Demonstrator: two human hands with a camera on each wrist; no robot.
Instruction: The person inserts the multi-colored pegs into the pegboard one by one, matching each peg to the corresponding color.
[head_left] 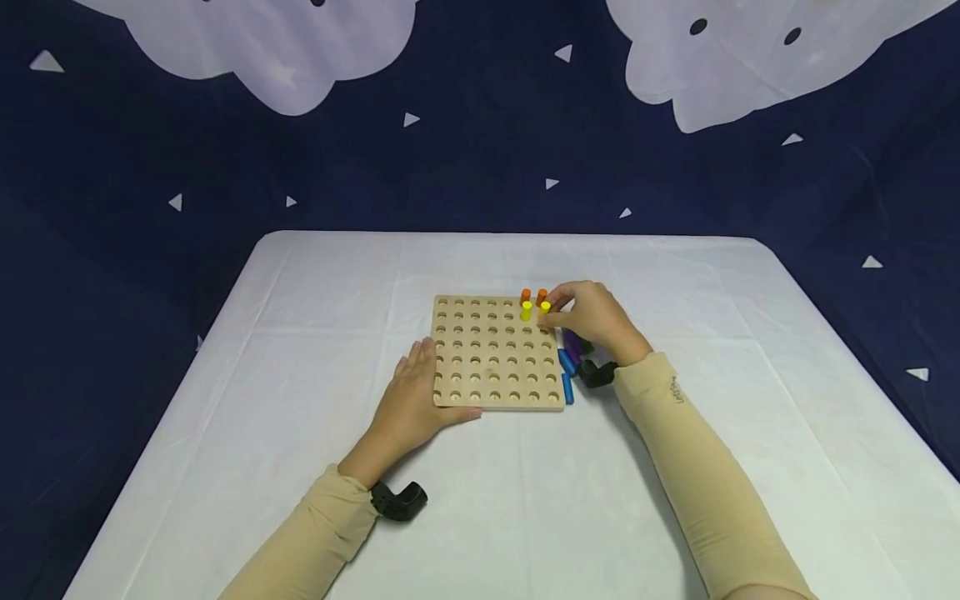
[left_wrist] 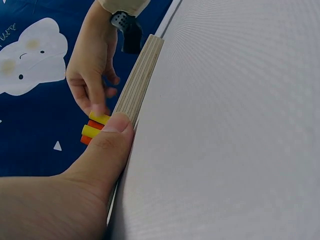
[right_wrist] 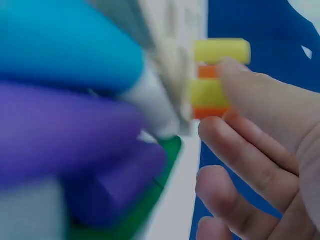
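"At the far right corner of the square, pale wooden pegboard [head_left: 484, 353], your right hand [head_left: 596, 318] holds its fingers narrow about a yellow cylindrical peg [head_left: 545, 307], upright in the rightmost column, second row from the board's far edge. I can't tell how firm your pinch is, nor whether the peg is fully seated."

"Your left hand [head_left: 408, 396] is simpler: straight fingers lie against the board's left edge, thumb along its near edge, touching rather than wrapped around it."

"Watch your clearance. Two orange cylindrical pegs [head_left: 526, 295] stand in the board's farthest row, and a second yellow cylindrical peg [head_left: 527, 311] stands just left of yours. A fingertip swinging sideways could tip or lift one, since they crowd your grip."

"Mind your right wrist too. Loose blue cylindrical pegs [head_left: 567, 389] lie along the board's right edge, a purple cylindrical peg [right_wrist: 65, 130] and a green piece [head_left: 587, 347] near them. Dropping that wrist could set them rolling across the white-covered counter [head_left: 360, 292]. If your left thumb slackens, a sidelong push might slide the board."

"As for writing, your beige fabric right sleeve [head_left: 697, 450], off the board's right edge, carries dark lettering [head_left: 677, 390], too small to read surely. I find no brand or label on the board or pegs."
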